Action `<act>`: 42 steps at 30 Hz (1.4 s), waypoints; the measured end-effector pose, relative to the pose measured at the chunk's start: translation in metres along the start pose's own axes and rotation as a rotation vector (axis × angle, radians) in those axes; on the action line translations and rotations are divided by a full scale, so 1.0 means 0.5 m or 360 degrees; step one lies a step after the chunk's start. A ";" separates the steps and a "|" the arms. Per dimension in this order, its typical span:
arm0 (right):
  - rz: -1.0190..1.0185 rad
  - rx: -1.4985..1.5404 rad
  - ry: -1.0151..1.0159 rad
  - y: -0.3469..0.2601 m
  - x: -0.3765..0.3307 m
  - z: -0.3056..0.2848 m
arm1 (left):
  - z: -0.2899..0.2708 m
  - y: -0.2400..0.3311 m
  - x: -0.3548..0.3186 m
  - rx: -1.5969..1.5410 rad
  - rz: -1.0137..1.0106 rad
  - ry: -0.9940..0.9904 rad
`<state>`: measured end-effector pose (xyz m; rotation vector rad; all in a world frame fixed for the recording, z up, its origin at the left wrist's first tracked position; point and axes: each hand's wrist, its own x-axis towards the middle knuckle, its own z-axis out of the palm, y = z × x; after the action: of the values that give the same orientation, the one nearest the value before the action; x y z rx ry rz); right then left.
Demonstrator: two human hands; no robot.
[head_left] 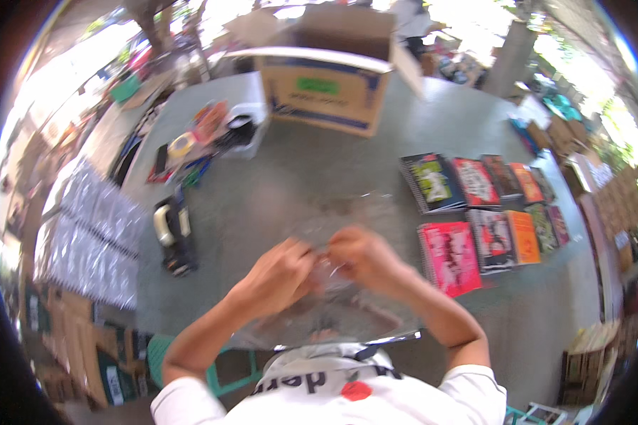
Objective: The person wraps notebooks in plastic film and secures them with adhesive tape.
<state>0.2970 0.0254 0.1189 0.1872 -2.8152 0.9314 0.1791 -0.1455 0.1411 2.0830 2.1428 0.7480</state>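
Note:
Both of my hands meet over the near middle of the grey table, fingers closed. My left hand (pixel 282 275) and my right hand (pixel 367 258) pinch a clear plastic sheet (pixel 361 315) between them, its middle bunched up at the fingertips. The sheet spreads flat around the hands, and its shiny near edge lies close to my body. Whether it is a bag or a single layer, I cannot tell. Motion blurs the fingers somewhat. Left of the sheet stands a black tape dispenser (pixel 173 235) with a roll of tape on it.
To the right, two rows of spiral notebooks (pixel 450 256) with colourful covers lie on the table (pixel 333 161). An open cardboard box (pixel 322 88) stands at the far side. A white container (pixel 248 134) and small supplies sit far left; plastic-wrapped stacks (pixel 92 234) lie at the left edge.

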 end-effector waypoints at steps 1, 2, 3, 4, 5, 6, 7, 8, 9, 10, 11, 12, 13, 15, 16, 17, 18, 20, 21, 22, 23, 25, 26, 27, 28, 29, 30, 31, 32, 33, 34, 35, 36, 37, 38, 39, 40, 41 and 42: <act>-0.0075 -0.0312 -0.0191 -0.030 0.003 -0.001 | -0.003 0.018 -0.021 0.0069 -0.0049 0.0025; -0.0124 -0.0520 -0.0139 -0.055 -0.023 0.006 | 0.005 0.023 -0.036 0.0174 0.0032 0.0003; -0.0179 -0.0713 -0.0091 -0.072 -0.056 0.018 | 0.017 0.027 -0.046 0.0290 0.0103 -0.0025; -0.0217 -0.0965 -0.0196 -0.079 -0.086 0.019 | 0.029 0.037 -0.052 0.0331 0.0175 0.0026; -0.0224 -0.0834 -0.0172 -0.074 -0.107 0.018 | 0.036 0.045 -0.063 0.0389 0.0230 0.0066; -0.0236 -0.0703 -0.0149 -0.066 -0.120 0.012 | 0.048 0.045 -0.072 0.0345 0.0310 0.0158; -0.0205 -0.0554 -0.0139 -0.062 -0.114 0.002 | 0.067 0.039 -0.083 0.0304 0.0379 0.0270; -0.0156 -0.0380 -0.0127 -0.060 -0.106 -0.006 | 0.083 0.038 -0.085 0.0245 0.0447 0.0354; -0.0173 -0.0309 -0.0132 -0.057 -0.096 -0.004 | 0.094 0.038 -0.079 0.0175 0.0492 0.0413; -0.0179 -0.0230 -0.0136 -0.051 -0.088 0.004 | 0.106 0.035 -0.076 0.0190 0.0542 0.0428; -0.0265 -0.0258 -0.0153 -0.038 -0.068 0.021 | 0.110 0.029 -0.075 0.0226 0.0587 0.0451; -0.0354 -0.0288 -0.0176 -0.024 -0.056 0.028 | 0.115 0.023 -0.072 0.0262 0.0628 0.0478; -0.0369 -0.0254 -0.0234 -0.020 -0.049 0.029 | 0.117 0.014 -0.084 0.0315 0.0618 0.0542; -0.0380 -0.0333 -0.0300 -0.015 -0.028 0.028 | 0.123 0.003 -0.100 0.0429 0.0572 0.0684; -0.0402 -0.0329 -0.0357 -0.017 -0.017 0.045 | 0.120 0.000 -0.114 0.0291 0.0539 0.0657; -0.0326 -0.0259 -0.0386 -0.025 -0.013 0.046 | 0.109 -0.001 -0.122 0.0156 0.0487 0.0623; -0.0285 -0.0180 -0.0426 -0.034 -0.012 0.036 | 0.088 -0.012 -0.136 0.0048 0.0406 0.0598; -0.0271 -0.0343 -0.0458 -0.045 -0.037 0.018 | 0.036 -0.071 -0.173 0.0312 0.0277 0.0961; -0.0227 -0.0406 -0.0461 -0.056 -0.041 0.011 | -0.002 -0.127 -0.220 0.0731 -0.0482 0.0355; -0.0173 -0.0487 -0.0449 -0.062 -0.045 0.008 | -0.040 -0.179 -0.235 0.0427 -0.0436 0.1264; -0.0136 -0.0429 -0.0417 -0.069 -0.045 0.010 | -0.043 -0.263 -0.300 0.0482 -0.0845 0.1523; -0.0097 -0.0363 -0.0379 -0.098 -0.033 0.017 | -0.035 -0.410 -0.460 0.0938 -0.1466 0.1662; -0.0090 -0.0327 -0.0385 -0.104 -0.028 0.027 | -0.026 -0.436 -0.509 0.0412 -0.1821 0.1651; -0.0045 -0.0314 -0.0383 -0.111 -0.028 0.032 | -0.011 -0.460 -0.536 -0.0179 -0.2109 0.1609; -0.0044 -0.0334 -0.0385 -0.096 -0.026 0.015 | 0.004 -0.469 -0.532 -0.0807 -0.2342 0.1552; -0.0032 -0.0332 -0.0379 -0.094 -0.027 0.019 | 0.010 -0.467 -0.523 -0.0891 -0.2306 0.1564; -0.0021 -0.0327 -0.0371 -0.092 -0.028 0.024 | 0.017 -0.470 -0.503 -0.0970 -0.2266 0.1575; -0.0032 -0.0318 -0.0351 -0.091 -0.029 0.026 | 0.014 -0.479 -0.493 -0.1029 -0.2191 0.1437; -0.0038 -0.0312 -0.0330 -0.087 -0.029 0.027 | 0.009 -0.475 -0.477 -0.1091 -0.2112 0.1297; -0.0045 -0.0304 -0.0309 -0.085 -0.029 0.030 | 0.018 -0.457 -0.467 -0.0400 -0.1882 0.1383; -0.0038 -0.0312 -0.0312 -0.085 -0.031 0.029 | 0.012 -0.434 -0.442 0.0262 -0.1583 0.1407; -0.0031 -0.0322 -0.0308 -0.086 -0.034 0.027 | 0.022 -0.422 -0.440 0.0543 -0.1400 0.1468; -0.0021 -0.0331 -0.0303 -0.088 -0.036 0.026 | 0.034 -0.402 -0.448 -0.0193 -0.1656 0.1611; -0.0012 -0.0337 -0.0294 -0.088 -0.039 0.023 | 0.047 -0.372 -0.452 -0.0955 -0.1855 0.1692; 0.0002 -0.0342 -0.0284 -0.088 -0.043 0.020 | 0.061 -0.347 -0.455 -0.1742 -0.1998 0.1703; -0.0014 -0.0336 -0.0275 -0.091 -0.044 0.017 | 0.083 -0.347 -0.485 -0.1595 -0.2069 0.1510; -0.0052 -0.0329 -0.0288 -0.091 -0.044 0.016 | 0.081 -0.354 -0.514 -0.0836 -0.2088 0.1186; -0.0088 -0.0323 -0.0296 -0.090 -0.037 0.016 | 0.068 -0.362 -0.549 -0.0097 -0.2018 0.0832; -0.0101 -0.0330 -0.0313 -0.087 -0.032 0.016 | 0.065 -0.367 -0.568 0.0590 -0.1858 0.0455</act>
<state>0.3193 -0.0131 0.1347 0.3556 -3.0398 0.6332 0.0457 -0.4013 -0.0383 0.4546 3.1787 0.4862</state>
